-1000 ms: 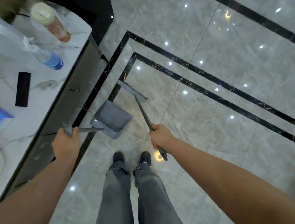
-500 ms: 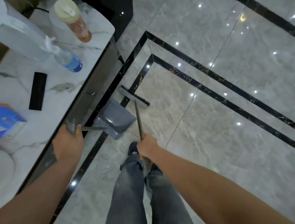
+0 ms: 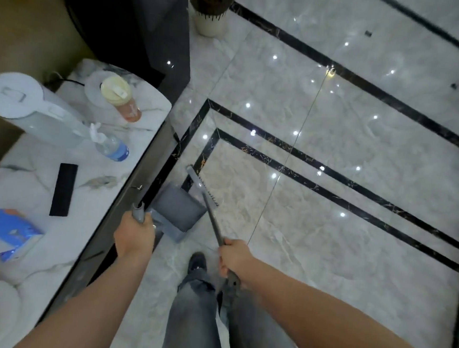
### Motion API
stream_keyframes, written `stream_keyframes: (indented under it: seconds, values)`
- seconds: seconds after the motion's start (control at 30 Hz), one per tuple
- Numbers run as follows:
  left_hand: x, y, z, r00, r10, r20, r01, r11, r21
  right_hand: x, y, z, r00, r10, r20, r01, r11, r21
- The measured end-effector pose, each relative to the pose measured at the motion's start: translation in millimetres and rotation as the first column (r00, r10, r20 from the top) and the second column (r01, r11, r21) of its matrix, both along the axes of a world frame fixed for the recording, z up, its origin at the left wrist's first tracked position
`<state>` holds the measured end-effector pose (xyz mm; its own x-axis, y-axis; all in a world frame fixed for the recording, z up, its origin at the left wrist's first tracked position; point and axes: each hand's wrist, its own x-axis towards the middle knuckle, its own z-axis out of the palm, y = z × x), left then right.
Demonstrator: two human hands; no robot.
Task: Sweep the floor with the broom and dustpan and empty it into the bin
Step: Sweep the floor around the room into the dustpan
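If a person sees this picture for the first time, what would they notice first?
Probably the two hands low in the middle: the left hand grips the dustpan handle, the right hand the broom, whose head lies just beyond the pan on the glossy floor. Next, the cluttered marble counter on the left.

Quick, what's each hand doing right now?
Left hand: closed around the dustpan handle.
Right hand: closed around the broom handle.
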<state>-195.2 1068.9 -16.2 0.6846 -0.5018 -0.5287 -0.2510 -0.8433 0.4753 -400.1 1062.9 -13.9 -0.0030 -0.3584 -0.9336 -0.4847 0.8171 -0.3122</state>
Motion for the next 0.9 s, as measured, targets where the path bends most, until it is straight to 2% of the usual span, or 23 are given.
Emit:
stream_keyframes:
  seconds: [0.17,0.27,0.37,0.53,0.67,0.9]
  values:
    - [-12.0,-54.7,35.8,0.989,-0.146,-0.003,0.146,0.988,-0.052,-51.1,-75.5,54.8,0.993,-0.114,-0.031,0.113,0.993,-0.039]
    - [-23.6,-89.9,53.9,0.982,-0.187,0.02,0.188,0.98,-0.07,-81.5,-113.5,70.9,0.977,-0.21,-0.048,0.21,0.978,0.005]
    - [-41.5,-126.9,70.3,0.981,-0.192,0.018,0.192,0.977,-0.095,-112.5,-141.8,85.8,0.971,-0.235,-0.044,0.234,0.972,-0.023]
    - [-83.4,-201.9,94.9,0.975,-0.223,0.004,0.221,0.966,-0.135,-164.7,-198.3,109.9,0.942,-0.335,0.024,0.336,0.941,-0.052]
    - [-119.5,-267.0,104.1,0.968,-0.247,0.045,0.251,0.957,-0.147,-204.7,-252.8,123.7,0.891,-0.44,0.11,0.443,0.897,-0.001]
    - [-173.8,-357.7,119.3,0.976,-0.213,0.044,0.218,0.959,-0.181,-255.1,-343.0,126.4,0.909,-0.394,0.138,0.394,0.919,0.03]
